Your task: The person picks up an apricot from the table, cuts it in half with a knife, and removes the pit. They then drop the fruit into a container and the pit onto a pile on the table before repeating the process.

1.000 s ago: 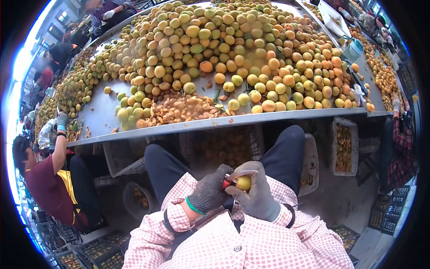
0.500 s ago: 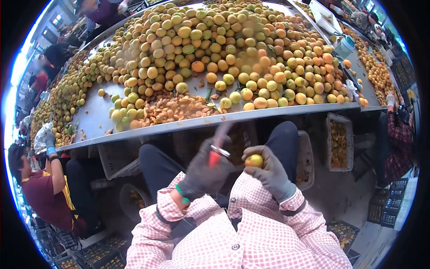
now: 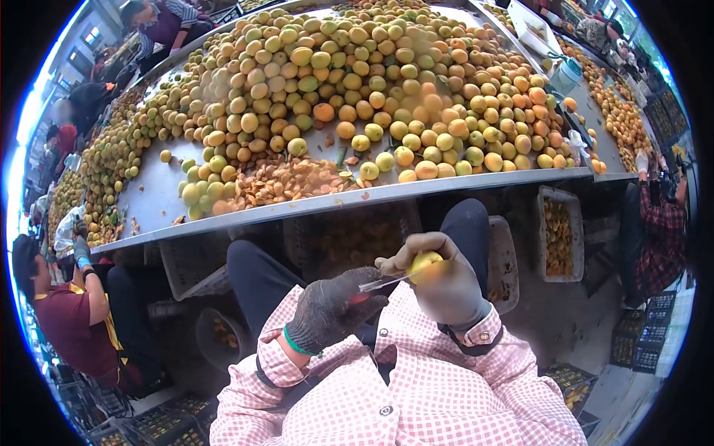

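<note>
My left hand (image 3: 327,311), in a dark grey glove with a green cuff, is closed round a knife (image 3: 383,283); a little of its red handle shows. The thin blade points right and reaches the apricot (image 3: 425,265), whether cutting into it I cannot tell. My right hand (image 3: 445,286), in a grey glove, grips this yellow-green apricot between thumb and fingers; part of the hand is blurred. Both hands are above my lap, close together. On the metal table (image 3: 160,204) in front lies a large heap of apricots (image 3: 327,82), with a pile of brown pits (image 3: 286,182) near the edge.
Below the table stand a white crate (image 3: 561,241) of cut fruit, another pale crate (image 3: 502,267) beside my knee and a bucket (image 3: 222,336). A light blue bottle (image 3: 567,74) is at the right. Other people work at left (image 3: 78,320) and right (image 3: 658,230).
My right hand has turned and lifted the apricot slightly. My left hand has moved lower, and the knife has swung from pointing up toward the table to lying across against the apricot.
</note>
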Action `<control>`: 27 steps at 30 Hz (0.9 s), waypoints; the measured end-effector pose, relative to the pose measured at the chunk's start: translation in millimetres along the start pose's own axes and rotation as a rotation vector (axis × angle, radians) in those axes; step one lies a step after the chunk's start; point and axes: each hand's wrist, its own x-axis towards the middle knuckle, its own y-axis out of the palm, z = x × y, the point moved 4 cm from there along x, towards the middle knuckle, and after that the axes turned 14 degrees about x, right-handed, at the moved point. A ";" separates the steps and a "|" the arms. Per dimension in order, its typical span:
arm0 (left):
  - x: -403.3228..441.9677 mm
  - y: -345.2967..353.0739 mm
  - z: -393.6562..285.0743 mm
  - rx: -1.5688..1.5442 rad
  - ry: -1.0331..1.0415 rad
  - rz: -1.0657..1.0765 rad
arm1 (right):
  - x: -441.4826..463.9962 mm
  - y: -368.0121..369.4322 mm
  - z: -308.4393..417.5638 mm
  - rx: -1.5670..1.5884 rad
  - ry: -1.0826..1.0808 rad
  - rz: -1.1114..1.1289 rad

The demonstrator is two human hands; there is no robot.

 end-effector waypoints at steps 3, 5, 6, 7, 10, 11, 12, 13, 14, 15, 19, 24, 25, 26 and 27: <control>-5.1 1.2 4.2 0.064 -0.006 -0.007 | -1.3 4.0 -6.7 0.014 0.015 0.016; -7.5 2.7 6.3 0.078 -0.011 -0.007 | 0.6 9.1 -10.0 0.012 -0.029 0.092; -8.8 3.0 6.4 0.144 -0.005 -0.014 | 0.6 9.7 -11.7 0.012 -0.030 0.092; -9.9 3.2 6.6 0.210 0.001 -0.020 | 0.5 10.5 -12.8 0.013 -0.040 0.091; -14.8 4.1 8.2 0.307 0.035 0.028 | -0.9 14.2 -16.5 0.040 -0.050 0.075; -15.8 5.0 9.4 0.307 0.033 0.026 | -0.8 15.0 -17.6 0.066 -0.052 0.059; -16.3 6.6 11.7 0.318 0.010 0.031 | -0.1 15.8 -18.6 0.066 -0.050 0.061; -16.9 7.9 13.0 0.328 -0.013 0.037 | 0.3 16.3 -19.3 0.069 -0.052 0.058; -17.2 8.4 12.3 0.328 -0.013 0.035 | 0.5 16.6 -19.7 0.072 -0.056 0.055; -16.9 8.2 11.0 0.329 -0.003 0.023 | 0.7 17.2 -20.0 0.071 -0.056 0.056; -18.5 9.5 11.5 0.342 0.016 0.033 | 0.3 18.8 -21.2 0.108 -0.048 0.054; -17.1 6.0 6.8 0.309 0.000 0.088 | -2.8 17.0 -19.5 0.058 -0.008 0.067; -17.0 6.0 6.9 0.301 0.003 0.116 | -3.6 17.2 -18.8 0.003 -0.007 0.076; -15.4 6.1 6.9 0.302 0.003 0.115 | -3.3 17.6 -18.1 -0.052 -0.006 0.087; -13.5 7.4 7.2 0.314 -0.004 0.118 | -3.0 18.1 -18.3 -0.052 -0.006 0.088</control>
